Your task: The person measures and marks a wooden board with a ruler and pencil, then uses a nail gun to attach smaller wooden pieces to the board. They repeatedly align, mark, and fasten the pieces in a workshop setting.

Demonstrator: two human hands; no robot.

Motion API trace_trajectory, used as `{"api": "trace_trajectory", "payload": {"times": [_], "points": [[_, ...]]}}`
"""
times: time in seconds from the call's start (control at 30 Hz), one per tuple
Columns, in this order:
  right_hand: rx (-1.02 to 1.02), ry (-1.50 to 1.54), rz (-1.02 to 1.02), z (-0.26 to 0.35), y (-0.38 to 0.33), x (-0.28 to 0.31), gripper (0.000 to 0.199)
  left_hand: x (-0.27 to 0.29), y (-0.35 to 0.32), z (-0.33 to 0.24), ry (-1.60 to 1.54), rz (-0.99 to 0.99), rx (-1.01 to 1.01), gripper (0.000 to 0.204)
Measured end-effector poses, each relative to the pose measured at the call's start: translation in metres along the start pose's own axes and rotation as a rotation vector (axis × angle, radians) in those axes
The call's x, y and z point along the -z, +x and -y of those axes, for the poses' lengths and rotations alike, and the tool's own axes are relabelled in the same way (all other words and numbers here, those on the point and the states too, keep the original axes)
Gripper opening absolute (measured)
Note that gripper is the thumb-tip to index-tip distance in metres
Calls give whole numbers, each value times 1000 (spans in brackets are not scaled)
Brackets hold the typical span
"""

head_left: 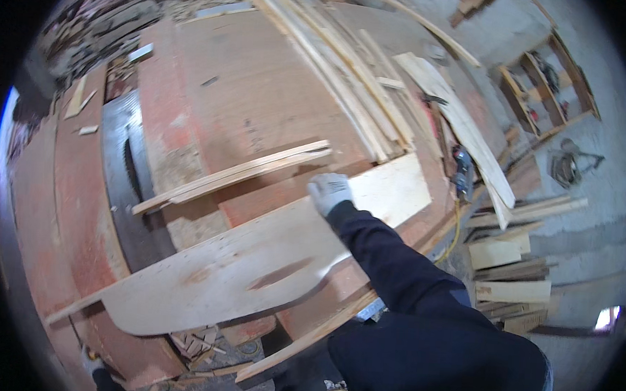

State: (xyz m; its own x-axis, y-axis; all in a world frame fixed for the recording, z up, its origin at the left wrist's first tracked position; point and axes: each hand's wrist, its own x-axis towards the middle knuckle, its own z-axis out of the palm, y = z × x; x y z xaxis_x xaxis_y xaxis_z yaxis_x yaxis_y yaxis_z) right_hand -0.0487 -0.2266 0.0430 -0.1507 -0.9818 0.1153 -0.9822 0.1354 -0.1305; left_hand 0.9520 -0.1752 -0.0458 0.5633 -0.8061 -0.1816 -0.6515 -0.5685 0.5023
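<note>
The right hand, in a pale work glove with a dark sleeve behind it, lies flat on the top of a wide plywood panel, fingers together and pressed down on the sheet rather than wrapped around it. The panel rests slantwise across the reddish-brown bench, its squared pale end toward the right and its rounded, curved end toward the lower left, where it overhangs the bench edge. A dark oval mark shows near its middle. Just beyond the hand, a few thin wooden strips lie side by side across the bench, and past them the circular saw blade stands up through a grey metal plate. A bundle of long slats is stacked on the far part of the bench. The left hand shows only as a gloved bit at the lower left rim, under the panel's curved end; whether its fingers are apart or closed cannot be told
</note>
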Motion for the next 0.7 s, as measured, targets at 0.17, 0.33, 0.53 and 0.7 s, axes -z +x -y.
{"api": "trace_trajectory", "payload": {"times": [0.17, 0.33, 0.53, 0.7], "points": [[-49, 245, -49, -3, 0, 9, 28, 5, -40, -17, 116, -25, 96, 79], [-346, 659, -333, -102, 4, 21, 27, -20, -181, -70, -11, -93, 238, 90], [-623, 345, -395, -347, 16, 55, 30, -75, -322, -164, -141, -108, 221, 84], [-610, 85, -389, -486, 38, 43, 31, -109, -425, -219, -185, -128, 288, 80]]}}
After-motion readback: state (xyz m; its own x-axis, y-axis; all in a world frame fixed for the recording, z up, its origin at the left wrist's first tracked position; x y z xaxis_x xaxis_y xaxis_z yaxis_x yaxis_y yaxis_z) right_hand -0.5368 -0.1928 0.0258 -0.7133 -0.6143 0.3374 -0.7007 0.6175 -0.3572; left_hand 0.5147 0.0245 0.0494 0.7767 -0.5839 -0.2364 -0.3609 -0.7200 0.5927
